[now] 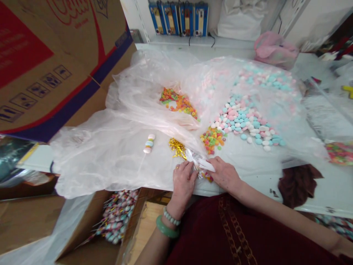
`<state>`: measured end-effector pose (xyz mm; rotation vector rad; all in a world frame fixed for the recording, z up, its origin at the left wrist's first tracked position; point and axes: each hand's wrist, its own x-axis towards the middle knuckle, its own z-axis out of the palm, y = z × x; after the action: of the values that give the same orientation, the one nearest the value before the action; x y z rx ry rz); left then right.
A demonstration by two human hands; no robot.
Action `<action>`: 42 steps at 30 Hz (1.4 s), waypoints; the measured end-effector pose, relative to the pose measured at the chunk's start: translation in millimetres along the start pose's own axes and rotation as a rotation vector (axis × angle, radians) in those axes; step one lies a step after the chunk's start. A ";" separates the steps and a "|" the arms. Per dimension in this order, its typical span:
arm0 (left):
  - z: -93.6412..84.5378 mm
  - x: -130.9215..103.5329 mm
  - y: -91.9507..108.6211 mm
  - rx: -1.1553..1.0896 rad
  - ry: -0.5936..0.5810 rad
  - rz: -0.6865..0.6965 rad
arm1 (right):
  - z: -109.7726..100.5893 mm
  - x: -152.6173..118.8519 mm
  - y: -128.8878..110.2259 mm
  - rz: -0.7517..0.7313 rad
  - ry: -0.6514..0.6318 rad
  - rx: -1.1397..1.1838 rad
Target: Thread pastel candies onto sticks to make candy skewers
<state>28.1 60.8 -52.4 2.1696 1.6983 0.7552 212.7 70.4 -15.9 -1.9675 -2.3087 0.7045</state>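
Note:
At the table's front edge my left hand has its fingers bent and pressed against clear plastic wrappers. My right hand pinches a white strip over the same wrappers, close to my left fingertips. Gold twist ties lie just beyond my left hand. A candy skewer with pink, blue and orange pieces rests on the plastic sheet to the left. Ring candies are heaped beyond my right hand, beside a spread of pink, blue and white candies.
A big cardboard box stands at the left. Below the edge, an open box holds many finished skewers. A brown cloth lies at the right. Behind are a pink bag and blue packages on a shelf.

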 end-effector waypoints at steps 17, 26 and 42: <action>-33.1 20.2 -4.2 -0.020 0.072 0.013 | -13.9 9.5 -31.5 -0.085 0.158 -0.107; -12.0 77.6 -52.3 0.299 -0.062 0.013 | 1.9 27.8 -65.4 -0.251 -0.079 -0.237; 4.5 73.8 -52.2 0.178 0.034 -0.019 | 5.4 62.9 -39.2 -0.008 0.060 -0.110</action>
<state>0.9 146.0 -66.6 2.2646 1.8655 0.6617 161.9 124.0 -23.6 -1.9924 -2.3666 0.5215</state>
